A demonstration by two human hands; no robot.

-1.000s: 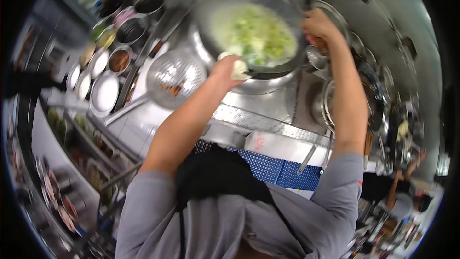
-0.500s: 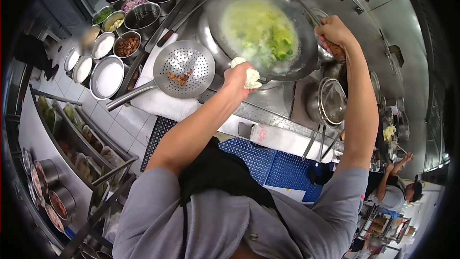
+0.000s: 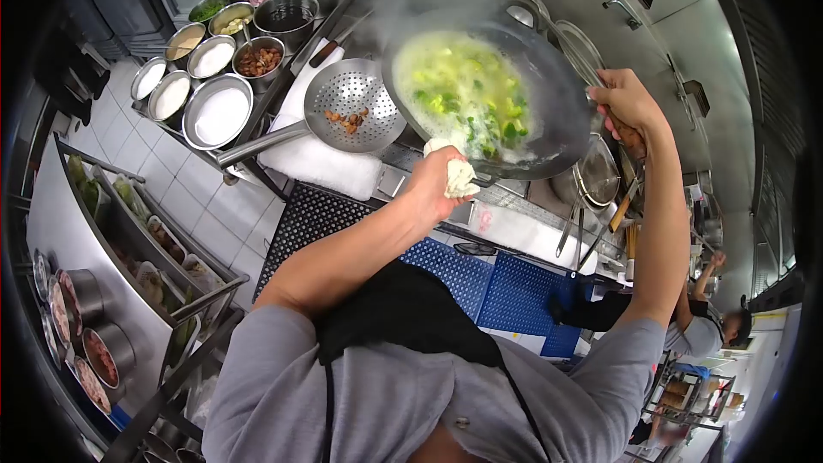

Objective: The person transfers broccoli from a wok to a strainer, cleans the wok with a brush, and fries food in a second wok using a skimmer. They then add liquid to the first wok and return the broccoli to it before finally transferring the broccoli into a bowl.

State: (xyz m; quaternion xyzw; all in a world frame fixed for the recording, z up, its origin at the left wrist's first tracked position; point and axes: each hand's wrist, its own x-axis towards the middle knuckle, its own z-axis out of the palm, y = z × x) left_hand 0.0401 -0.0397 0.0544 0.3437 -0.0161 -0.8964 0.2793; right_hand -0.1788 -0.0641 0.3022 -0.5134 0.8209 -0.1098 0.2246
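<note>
A dark wok (image 3: 557, 94) holds steaming green vegetables (image 3: 480, 94) in bubbling yellowish liquid and tilts toward me. My left hand (image 3: 437, 180) is closed round a pale folded cloth (image 3: 460, 178) at the wok's near rim. On the right, my right hand (image 3: 633, 107) grips a long-handled ladle (image 3: 573, 43) by its wooden end. The ladle's bowl is partly hidden behind the wok's far side. Left of the wok, a perforated strainer (image 3: 373, 94) holds small brown pieces (image 3: 347, 120), its handle pointing left.
Metal containers with white powder (image 3: 220, 116), brown pieces (image 3: 259, 60) and dark liquid (image 3: 285, 17) stand at upper left. A white towel (image 3: 321, 167) lies under the strainer. Wire strainers (image 3: 597, 176) are right of the wok. A co-worker (image 3: 699, 334) stands at lower right.
The wok has lifted and tilted toward me, with the vegetables and liquid shifting in it. My left hand with the cloth has moved slightly down and right. The view has shifted.
</note>
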